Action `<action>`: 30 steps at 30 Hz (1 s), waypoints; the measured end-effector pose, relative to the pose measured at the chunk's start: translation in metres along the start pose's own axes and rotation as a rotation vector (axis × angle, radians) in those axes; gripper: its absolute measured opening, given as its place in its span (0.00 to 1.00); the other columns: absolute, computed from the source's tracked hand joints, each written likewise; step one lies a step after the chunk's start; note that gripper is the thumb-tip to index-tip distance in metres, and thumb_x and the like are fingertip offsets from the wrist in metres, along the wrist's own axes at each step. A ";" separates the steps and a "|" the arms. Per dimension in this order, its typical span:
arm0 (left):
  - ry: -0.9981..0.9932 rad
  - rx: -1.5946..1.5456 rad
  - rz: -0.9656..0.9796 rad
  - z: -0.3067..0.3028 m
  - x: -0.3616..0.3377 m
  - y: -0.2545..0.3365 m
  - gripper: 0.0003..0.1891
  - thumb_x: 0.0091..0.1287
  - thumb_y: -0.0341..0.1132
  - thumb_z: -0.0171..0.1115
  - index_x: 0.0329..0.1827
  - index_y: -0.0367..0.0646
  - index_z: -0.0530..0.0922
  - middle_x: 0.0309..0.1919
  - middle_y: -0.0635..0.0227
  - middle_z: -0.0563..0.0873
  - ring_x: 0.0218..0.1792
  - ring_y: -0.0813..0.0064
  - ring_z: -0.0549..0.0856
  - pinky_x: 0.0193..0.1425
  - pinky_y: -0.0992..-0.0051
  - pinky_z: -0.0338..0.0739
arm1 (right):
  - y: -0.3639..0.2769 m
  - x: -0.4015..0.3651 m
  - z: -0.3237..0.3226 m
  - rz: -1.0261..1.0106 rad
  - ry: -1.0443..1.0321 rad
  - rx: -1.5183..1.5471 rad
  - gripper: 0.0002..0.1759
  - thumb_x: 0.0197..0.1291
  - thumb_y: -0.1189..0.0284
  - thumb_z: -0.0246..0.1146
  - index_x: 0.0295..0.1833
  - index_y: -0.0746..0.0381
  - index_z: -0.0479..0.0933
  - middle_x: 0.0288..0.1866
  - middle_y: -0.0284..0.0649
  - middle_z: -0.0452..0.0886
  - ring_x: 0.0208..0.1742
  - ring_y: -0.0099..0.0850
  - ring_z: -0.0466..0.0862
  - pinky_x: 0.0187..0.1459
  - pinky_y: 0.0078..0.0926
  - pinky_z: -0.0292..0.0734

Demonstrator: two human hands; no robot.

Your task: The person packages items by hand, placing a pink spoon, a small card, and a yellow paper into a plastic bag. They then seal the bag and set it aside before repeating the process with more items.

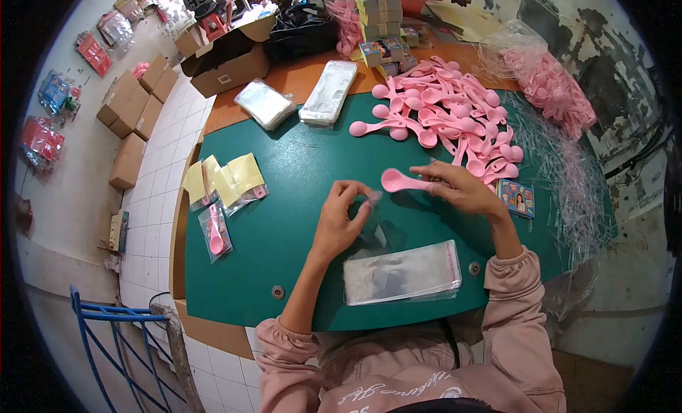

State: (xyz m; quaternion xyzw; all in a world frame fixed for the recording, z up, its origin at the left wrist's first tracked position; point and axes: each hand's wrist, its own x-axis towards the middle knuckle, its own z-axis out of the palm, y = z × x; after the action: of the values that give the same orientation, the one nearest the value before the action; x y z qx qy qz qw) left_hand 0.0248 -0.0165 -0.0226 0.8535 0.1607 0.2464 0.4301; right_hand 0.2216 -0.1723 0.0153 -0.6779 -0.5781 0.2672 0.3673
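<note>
My right hand [458,188] pinches the handle of a pink spoon [399,180], whose bowl points left. To its left, my left hand [342,221] has thumb and fingertips pressed around the edge of a clear plastic bag [375,232], which is partly blurred. Below both hands lies a stack of clear bags [403,272] near the table's front edge. Behind my right hand spreads a large pile of pink spoons [455,104]. A stack of small printed cards [516,198] sits just right of that hand.
On the left of the green table [298,171] lie packed bags with yellow cards [243,178] and a bagged spoon [216,232]. Two bag stacks [329,93] stand at the back, beside an open carton [227,68]. Loose plastic wrap [568,192] covers the right edge.
</note>
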 end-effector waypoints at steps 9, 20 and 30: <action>-0.060 -0.715 -0.303 -0.009 0.010 0.010 0.32 0.58 0.28 0.63 0.64 0.42 0.58 0.29 0.65 0.82 0.34 0.78 0.81 0.44 0.78 0.75 | 0.002 0.011 0.017 0.084 0.472 0.283 0.08 0.57 0.74 0.58 0.41 0.66 0.77 0.34 0.35 0.80 0.33 0.20 0.78 0.36 0.16 0.72; -0.090 -0.658 -0.393 -0.008 0.010 0.000 0.25 0.57 0.29 0.65 0.58 0.40 0.69 0.30 0.70 0.82 0.32 0.84 0.78 0.38 0.84 0.71 | -0.013 0.008 0.023 -0.026 0.357 0.345 0.07 0.60 0.75 0.55 0.40 0.66 0.76 0.33 0.35 0.79 0.29 0.20 0.77 0.30 0.14 0.72; -0.188 -0.394 -0.277 0.001 0.008 -0.007 0.13 0.58 0.32 0.62 0.45 0.38 0.79 0.34 0.67 0.85 0.34 0.83 0.81 0.41 0.82 0.74 | -0.032 0.005 0.020 -0.044 0.216 0.065 0.06 0.54 0.79 0.58 0.38 0.65 0.76 0.31 0.40 0.76 0.31 0.27 0.76 0.34 0.22 0.71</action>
State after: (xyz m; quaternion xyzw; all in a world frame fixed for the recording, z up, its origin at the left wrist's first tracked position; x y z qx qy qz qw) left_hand 0.0310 -0.0090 -0.0265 0.7422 0.1845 0.1313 0.6308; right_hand 0.1875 -0.1617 0.0297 -0.6774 -0.5412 0.2031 0.4550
